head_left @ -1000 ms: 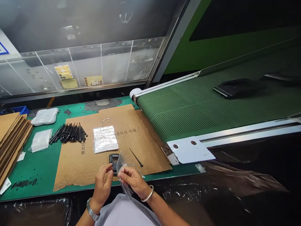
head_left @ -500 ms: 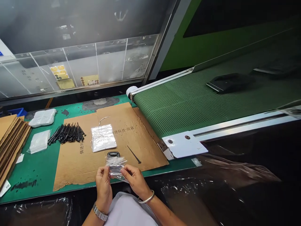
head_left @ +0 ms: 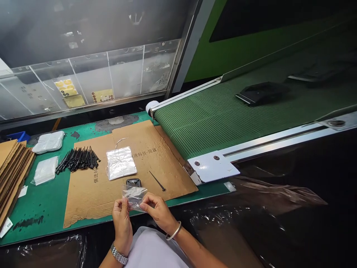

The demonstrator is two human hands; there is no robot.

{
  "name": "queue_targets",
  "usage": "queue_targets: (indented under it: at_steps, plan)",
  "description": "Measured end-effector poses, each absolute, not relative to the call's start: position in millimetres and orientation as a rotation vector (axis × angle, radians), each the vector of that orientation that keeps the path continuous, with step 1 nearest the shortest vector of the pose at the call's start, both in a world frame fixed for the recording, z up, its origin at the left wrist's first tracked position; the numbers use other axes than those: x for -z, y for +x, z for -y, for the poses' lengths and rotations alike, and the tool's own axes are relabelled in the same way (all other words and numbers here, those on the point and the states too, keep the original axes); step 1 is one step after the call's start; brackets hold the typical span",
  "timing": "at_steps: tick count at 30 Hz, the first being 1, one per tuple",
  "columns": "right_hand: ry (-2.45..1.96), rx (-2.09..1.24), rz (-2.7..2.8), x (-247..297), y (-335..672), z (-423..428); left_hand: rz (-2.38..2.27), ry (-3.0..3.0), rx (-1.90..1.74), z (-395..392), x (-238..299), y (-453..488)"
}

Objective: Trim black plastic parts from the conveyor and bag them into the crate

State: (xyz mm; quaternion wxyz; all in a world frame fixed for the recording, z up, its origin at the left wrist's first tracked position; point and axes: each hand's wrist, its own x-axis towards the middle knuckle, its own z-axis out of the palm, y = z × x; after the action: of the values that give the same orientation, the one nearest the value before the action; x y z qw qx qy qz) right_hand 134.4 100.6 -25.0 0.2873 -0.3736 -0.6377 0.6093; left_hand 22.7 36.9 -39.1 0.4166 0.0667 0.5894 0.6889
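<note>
Between both hands, near the front edge of the bench, is a small clear plastic bag (head_left: 135,194). My left hand (head_left: 122,219) pinches its left side, and my right hand (head_left: 160,213) pinches its right side. Just beyond the bag a small black frame-shaped part (head_left: 133,182) lies on the cardboard sheet (head_left: 156,167), partly covered by the bag. A single thin black pin (head_left: 157,181) with a wider end rests to the right. Behind these sits a stack of clear plastic bags (head_left: 121,163). A heap of similar black pins (head_left: 79,159) lies at the left.
A green conveyor belt (head_left: 195,123) slopes up to the right, carrying black parts (head_left: 260,93). Its white end plate (head_left: 213,168) juts over the bench. Stacked cardboard (head_left: 15,175) and two white bag piles (head_left: 46,169) occupy the left. Clear pockets (head_left: 125,72) line the back.
The view has shifted slightly, so the belt and bench appear further left. Both hands still hold the bag, whose upper edge now looks more spread out.
</note>
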Motion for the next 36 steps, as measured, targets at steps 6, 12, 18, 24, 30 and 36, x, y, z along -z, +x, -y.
queue_targets:
  at_steps: [6, 12, 18, 24, 30, 36]
  plan:
    - [-1.054, -1.522, 1.881, 18.7, 128.3, -96.3, -1.694, 0.375, -1.637, -29.1, 35.9, 21.2]
    - [-0.928, -1.552, 2.059, 17.8, 123.6, -93.8, -1.227, 0.350, -1.464, -29.4, 23.5, 15.9]
    - [-1.257, -1.683, 1.345, 47.3, 114.7, -111.9, -1.125, -0.199, -1.699, -29.3, 34.8, 0.8]
    - [-1.063, -1.817, 1.324, 45.9, 100.8, -110.7, -1.553, 0.171, -1.728, -27.7, 50.6, -3.2]
    - [-0.630, -1.385, 2.210, 39.1, 91.2, -90.0, -2.079, 0.375, -1.785, -13.9, 73.6, -23.8]
    - [-0.415, -1.168, 2.375, 51.0, 85.9, -94.5, -2.118, 1.086, -1.386, 3.6, 80.1, -33.0]
